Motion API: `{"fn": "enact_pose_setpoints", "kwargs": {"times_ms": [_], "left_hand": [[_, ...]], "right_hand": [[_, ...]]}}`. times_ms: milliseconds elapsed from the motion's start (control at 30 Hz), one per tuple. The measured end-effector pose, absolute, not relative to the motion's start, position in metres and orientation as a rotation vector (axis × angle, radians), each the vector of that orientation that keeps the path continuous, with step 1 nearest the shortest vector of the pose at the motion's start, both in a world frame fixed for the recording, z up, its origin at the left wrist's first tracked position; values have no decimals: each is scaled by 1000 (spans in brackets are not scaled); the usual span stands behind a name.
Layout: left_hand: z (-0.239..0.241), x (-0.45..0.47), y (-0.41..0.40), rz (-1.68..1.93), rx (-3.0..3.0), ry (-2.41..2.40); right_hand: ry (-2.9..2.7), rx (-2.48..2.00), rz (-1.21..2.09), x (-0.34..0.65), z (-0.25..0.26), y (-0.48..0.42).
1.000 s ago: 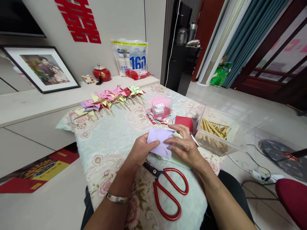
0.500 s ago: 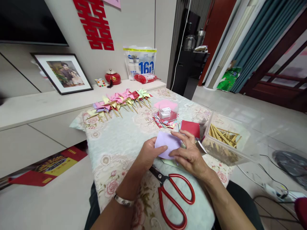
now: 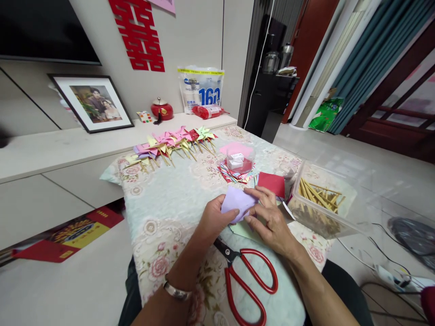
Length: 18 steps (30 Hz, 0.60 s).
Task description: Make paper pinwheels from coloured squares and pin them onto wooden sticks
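Observation:
A piece of lilac paper (image 3: 238,203) is held between both hands above the table. My left hand (image 3: 215,217) pinches its left side, thumb on top. At the right side, my right hand (image 3: 270,219) has its fingers closed on the paper's edge, which curls up slightly there. Pale green paper (image 3: 245,231) lies under the hands. Just below them, red-handled scissors (image 3: 234,267) rest on the floral tablecloth, their blade tips hidden by my left wrist.
Several paper pinwheels (image 3: 173,141) on sticks lie at the back left. A clear tub (image 3: 240,158) stands on patterned paper at the middle back, with red paper (image 3: 271,184) in front. A plastic box (image 3: 319,219) of sticks sits at the right edge.
The lilac paper has tilted, and its right side now curls up between the right fingers. Both hands stay in nearly the same place; the view has shifted slightly.

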<state>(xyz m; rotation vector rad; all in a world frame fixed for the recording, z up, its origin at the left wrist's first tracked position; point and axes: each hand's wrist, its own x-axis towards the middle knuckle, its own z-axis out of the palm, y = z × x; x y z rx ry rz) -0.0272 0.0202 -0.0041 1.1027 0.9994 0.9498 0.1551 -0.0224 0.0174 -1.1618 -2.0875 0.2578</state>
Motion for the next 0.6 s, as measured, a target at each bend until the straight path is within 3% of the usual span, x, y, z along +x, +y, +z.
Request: {"fn": "enact_pose_setpoints", "kwargs": {"times_ms": [600], "left_hand": [[-6, -21, 19, 969, 1219, 1025]], "right_hand": [[-1977, -1293, 298, 150, 13, -18]]}}
